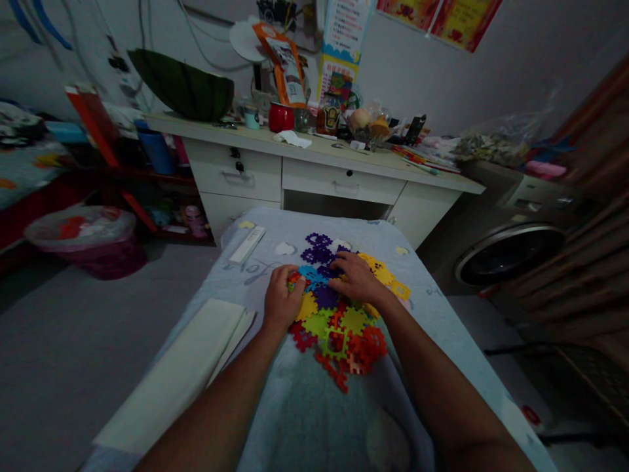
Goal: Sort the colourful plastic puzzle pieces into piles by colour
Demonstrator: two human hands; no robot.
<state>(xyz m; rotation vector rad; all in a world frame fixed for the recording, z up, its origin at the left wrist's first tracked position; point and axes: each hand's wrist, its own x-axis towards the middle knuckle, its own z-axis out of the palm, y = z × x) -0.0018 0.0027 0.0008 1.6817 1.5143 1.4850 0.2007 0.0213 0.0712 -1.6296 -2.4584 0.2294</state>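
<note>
A pile of flat plastic interlocking pieces [339, 321] in purple, blue, yellow, green, red and orange lies on a table covered with a pale blue cloth [304, 406]. My left hand [281, 300] rests at the pile's left edge, its fingers curled around a small orange and red piece [295, 278]. My right hand [356, 278] lies palm down over the blue and purple pieces, fingers bent and pressing on them. Separate purple pieces [317, 248] sit just beyond both hands.
A folded cream cloth [196, 360] lies at the table's left. A white remote-like bar [247, 244] sits at the far left corner. Behind stand a cluttered white desk [314, 170], a washing machine [511, 249] on the right and a pink bin [88, 239] on the floor at left.
</note>
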